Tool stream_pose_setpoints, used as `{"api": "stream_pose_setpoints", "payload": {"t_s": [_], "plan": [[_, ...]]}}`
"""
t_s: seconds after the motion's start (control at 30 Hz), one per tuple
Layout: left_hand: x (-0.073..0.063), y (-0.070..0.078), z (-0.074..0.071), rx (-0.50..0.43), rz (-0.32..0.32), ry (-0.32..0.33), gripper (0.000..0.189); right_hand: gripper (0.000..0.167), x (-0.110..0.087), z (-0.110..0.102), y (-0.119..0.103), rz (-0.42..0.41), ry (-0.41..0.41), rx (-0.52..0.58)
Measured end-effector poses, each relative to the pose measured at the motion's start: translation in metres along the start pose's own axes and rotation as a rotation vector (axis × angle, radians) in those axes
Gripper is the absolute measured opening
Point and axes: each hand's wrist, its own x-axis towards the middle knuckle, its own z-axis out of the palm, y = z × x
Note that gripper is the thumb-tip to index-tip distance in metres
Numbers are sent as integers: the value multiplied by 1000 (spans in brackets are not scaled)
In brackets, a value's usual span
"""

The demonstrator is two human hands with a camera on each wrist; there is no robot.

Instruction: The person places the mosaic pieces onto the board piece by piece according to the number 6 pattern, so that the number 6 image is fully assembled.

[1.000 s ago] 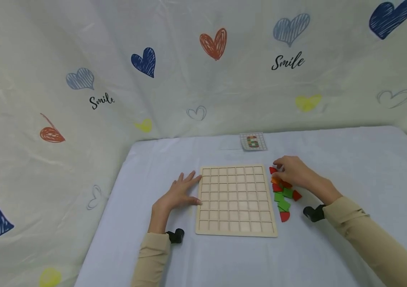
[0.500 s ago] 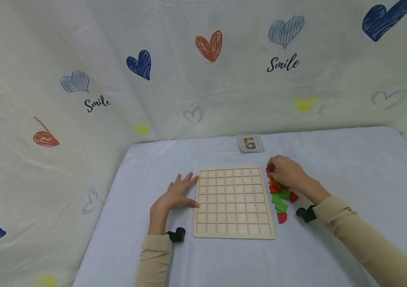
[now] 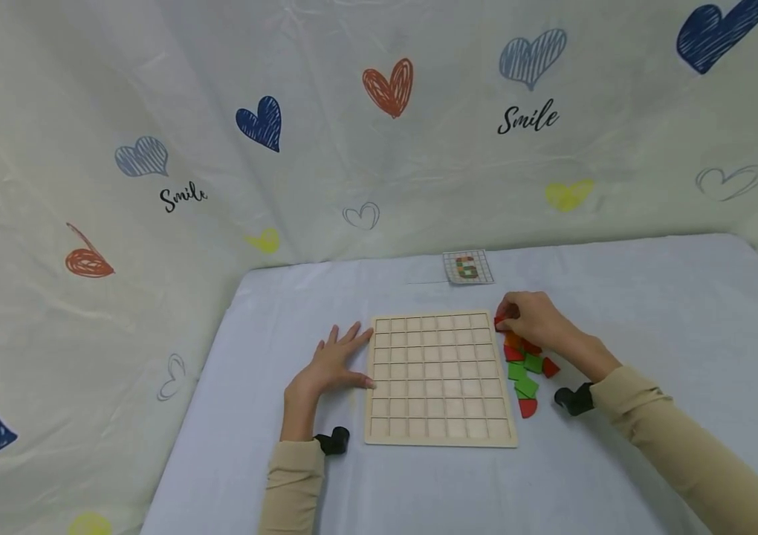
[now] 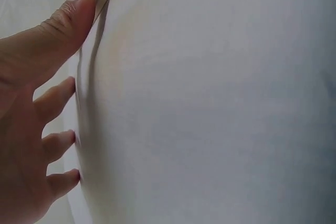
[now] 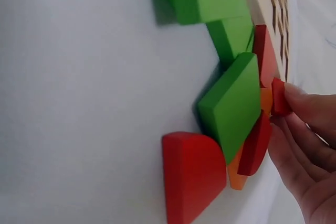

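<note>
A wooden grid board [image 3: 442,438] lies flat in the middle of the head view. My left hand [image 3: 331,365] has its fingers spread, with thumb and fingertips at the board's left edge; the left wrist view shows the thumb [image 4: 73,19] against the wooden rim. By the board's upper right corner, my right hand [image 3: 534,319] pinches a small red block [image 5: 280,97] between thumb and fingers. Beside that hand lies a loose cluster of red, orange and green blocks, among them a green block [image 5: 233,106] and a red block with a rounded side [image 5: 191,174].
A small card [image 3: 468,267] printed with a coloured pattern on a grid lies behind the board. The white-covered table [image 3: 673,319] reaches back to a hanging cloth [image 3: 446,178] with printed hearts. The blocks run along the board's right side, closest to the near red one [image 3: 527,409].
My right hand has closed on the red block at the top of the cluster and shifted slightly left, toward the board. My left hand stays at the board's edge. The head view has shifted slightly.
</note>
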Motion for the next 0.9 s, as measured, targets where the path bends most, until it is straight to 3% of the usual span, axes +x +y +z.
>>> {"api": "stream_pose_setpoints", "payload": {"t_s": [0.2, 0.5, 0.7, 0.9], "plan": [[2, 7, 2, 22, -24, -10, 102, 19, -1, -7, -1, -56, -6, -24], [6, 21, 2, 15, -15, -22, 102, 19, -3, -13, -9, -64, -4, -13], [5, 31, -2, -18, -44, -50, 103, 16, 0, -7, -16, -88, 0, 29], [6, 31, -2, -44, -33, -55, 103, 17, 4, 2, -25, -99, -38, 84]]}}
